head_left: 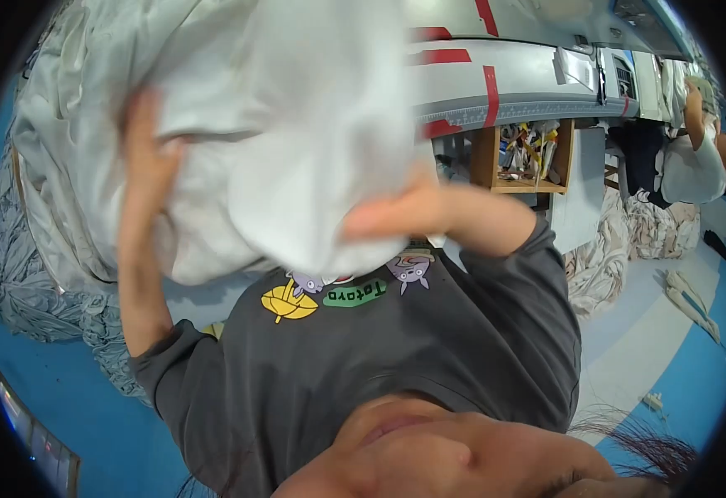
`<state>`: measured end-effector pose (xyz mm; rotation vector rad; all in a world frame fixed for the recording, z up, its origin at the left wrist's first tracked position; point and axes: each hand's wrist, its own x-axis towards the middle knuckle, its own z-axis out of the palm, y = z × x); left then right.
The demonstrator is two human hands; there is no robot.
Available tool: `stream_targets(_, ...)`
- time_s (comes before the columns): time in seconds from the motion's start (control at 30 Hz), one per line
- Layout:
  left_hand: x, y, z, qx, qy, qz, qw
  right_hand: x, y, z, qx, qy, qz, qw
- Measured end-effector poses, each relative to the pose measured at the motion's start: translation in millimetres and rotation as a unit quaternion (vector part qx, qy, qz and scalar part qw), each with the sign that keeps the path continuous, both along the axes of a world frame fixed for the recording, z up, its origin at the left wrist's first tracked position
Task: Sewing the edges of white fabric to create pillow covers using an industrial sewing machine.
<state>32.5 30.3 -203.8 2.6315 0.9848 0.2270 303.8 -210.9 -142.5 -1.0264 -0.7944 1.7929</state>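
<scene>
A large white cloth hangs in loose folds before me, blurred where it moves. My left hand lies against its left part, thumb and fingers apart, though the fingertips are smeared. Near the cloth's lower right edge, my right hand grips the fabric, its thumb in front and its other fingers hidden behind. More of the pale fabric is heaped at the far left.
A light work table with red tape and a ruler strip lies beyond. Below it, a wooden drawer holds several small tools. Grey ruffled fabric is piled at left, pale cloth bundles at right. Another person works there.
</scene>
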Motion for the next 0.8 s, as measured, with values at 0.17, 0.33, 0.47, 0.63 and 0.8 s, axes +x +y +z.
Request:
stream_targets(0.17, -42.0, 40.5, 5.8, 0.034, -0.011, 0.095, 0.995, -68.5, -80.1, -95.8, -0.183, 0.022, 0.092, 0.978)
stream_targets(0.33, 34.9, -80.1, 37.3, 0.151, -0.157, 0.012, 0.976, -72.4, -122.1, -134.8, -0.092, -0.043, -0.008, 0.995)
stream_targets(0.47, 84.3, -197.8, 25.0, -0.012, -0.204, -0.131, 0.97, -77.3, -133.4, -149.0, -0.005, -0.248, 0.021, 0.969)
stream_targets(0.63, 103.7, -239.3, -0.6, -0.132, -0.043, -0.061, 0.988, -86.3, -144.9, -182.5, 0.075, -0.365, -0.042, 0.927)
stream_targets(0.8, 106.2, -238.2, 0.5, -0.116, -0.052, -0.051, 0.99, -84.9, -145.1, -161.6, 0.05, -0.391, -0.023, 0.919)
